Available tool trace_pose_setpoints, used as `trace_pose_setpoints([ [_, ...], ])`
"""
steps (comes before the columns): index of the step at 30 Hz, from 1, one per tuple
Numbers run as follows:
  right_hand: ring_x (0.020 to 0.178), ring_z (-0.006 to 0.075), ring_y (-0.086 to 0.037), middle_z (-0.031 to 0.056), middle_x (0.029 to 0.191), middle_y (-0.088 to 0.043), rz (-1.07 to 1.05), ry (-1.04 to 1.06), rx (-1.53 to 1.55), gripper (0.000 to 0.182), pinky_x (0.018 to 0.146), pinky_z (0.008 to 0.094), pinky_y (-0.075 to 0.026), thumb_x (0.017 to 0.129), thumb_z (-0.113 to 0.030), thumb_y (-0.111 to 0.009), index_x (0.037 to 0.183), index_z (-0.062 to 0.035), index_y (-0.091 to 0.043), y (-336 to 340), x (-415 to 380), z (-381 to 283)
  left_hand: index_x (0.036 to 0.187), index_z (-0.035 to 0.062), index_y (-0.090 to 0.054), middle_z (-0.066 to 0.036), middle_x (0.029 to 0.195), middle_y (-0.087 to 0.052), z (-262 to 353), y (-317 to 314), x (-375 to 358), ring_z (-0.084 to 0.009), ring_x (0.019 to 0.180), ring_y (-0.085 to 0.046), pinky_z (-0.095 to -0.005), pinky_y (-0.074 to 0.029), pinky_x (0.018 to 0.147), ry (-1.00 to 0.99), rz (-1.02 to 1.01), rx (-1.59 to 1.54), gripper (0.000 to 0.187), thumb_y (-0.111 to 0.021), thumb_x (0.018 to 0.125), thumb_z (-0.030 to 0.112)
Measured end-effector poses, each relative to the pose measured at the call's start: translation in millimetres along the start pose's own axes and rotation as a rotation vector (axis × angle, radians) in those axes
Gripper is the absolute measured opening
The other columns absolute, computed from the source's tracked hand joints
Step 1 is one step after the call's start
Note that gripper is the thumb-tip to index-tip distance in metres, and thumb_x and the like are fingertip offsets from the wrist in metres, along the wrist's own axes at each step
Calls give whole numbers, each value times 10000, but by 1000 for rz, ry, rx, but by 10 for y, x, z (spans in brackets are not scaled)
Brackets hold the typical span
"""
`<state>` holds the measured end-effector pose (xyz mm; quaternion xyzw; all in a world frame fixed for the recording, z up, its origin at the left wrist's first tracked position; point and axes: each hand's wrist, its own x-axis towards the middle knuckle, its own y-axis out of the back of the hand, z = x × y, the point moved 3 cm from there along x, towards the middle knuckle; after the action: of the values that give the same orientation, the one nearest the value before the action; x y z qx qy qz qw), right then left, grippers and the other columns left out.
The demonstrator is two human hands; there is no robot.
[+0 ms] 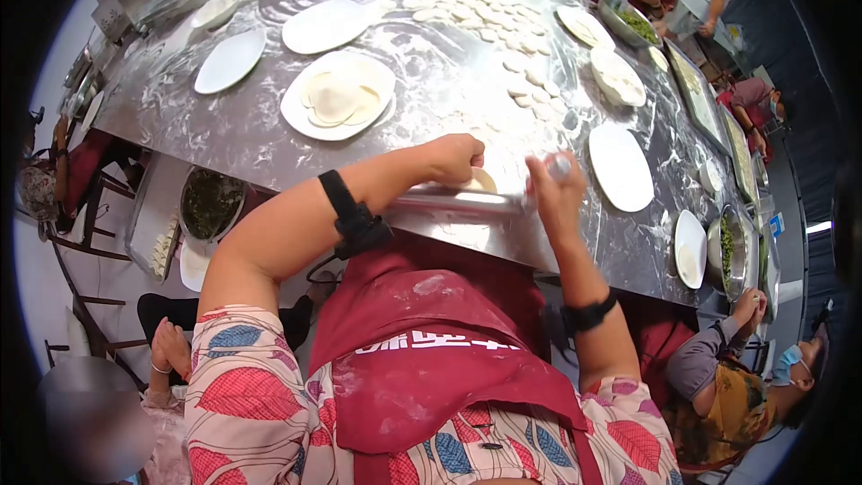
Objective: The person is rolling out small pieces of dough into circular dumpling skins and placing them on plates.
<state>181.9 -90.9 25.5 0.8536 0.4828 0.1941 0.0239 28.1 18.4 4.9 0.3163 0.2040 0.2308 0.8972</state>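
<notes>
On the steel table point(242, 121), a metal rolling pin point(467, 201) lies near the front edge. My right hand point(558, 184) is wrapped round the pin's right end. My left hand point(460, 160) is closed at the edge of a small dough wrapper point(483, 180), just behind the pin; part of the wrapper is hidden by the hand and the pin. A white plate with stacked round wrappers point(338, 97) stands to the left. Behind my hands, many small dough pieces point(485, 11) lie on the floured steel.
Several white plates stand about, one point(621, 167) just right of my right hand. Bowls of green filling point(727, 251) are at the right, and a bowl of dark filling point(212, 204) is at the lower left. Other people stand or sit round the table.
</notes>
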Motion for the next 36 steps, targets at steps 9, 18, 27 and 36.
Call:
trace_pose_setpoints([
  [9,453,84,-498,23,545,-523,3,34,3,197,419,229,-387,783,-44,-664,717,-49,-478,21,-36,32,878,13,-653,-188,789,-641,3,-46,-67,-286,756,-610,-365,-467,712,-31,34,65,245,-631,718,198],
  [18,498,88,-523,36,585,-548,-87,-48,213,190,457,211,-411,823,-81,-675,784,-50,-492,159,-510,-41,920,34,-645,-45,784,-626,-462,849,-492,-128,753,-565,-295,-461,682,-76,167,-260,214,-609,736,136],
  [27,499,87,-530,34,588,-552,-108,-42,229,170,455,208,-415,820,-64,-666,777,-49,-502,133,-438,10,906,5,-667,-162,864,-662,-1321,2179,-787,-259,797,-626,-345,-485,721,337,628,255,270,-600,773,231],
  [36,514,69,-528,13,597,-555,-127,-44,205,156,464,209,-417,807,-45,-667,762,-53,-518,186,-387,1,1141,85,-540,-132,1127,-557,80,922,646,-307,1040,-541,-389,-442,857,-167,339,429,357,-620,798,146],
])
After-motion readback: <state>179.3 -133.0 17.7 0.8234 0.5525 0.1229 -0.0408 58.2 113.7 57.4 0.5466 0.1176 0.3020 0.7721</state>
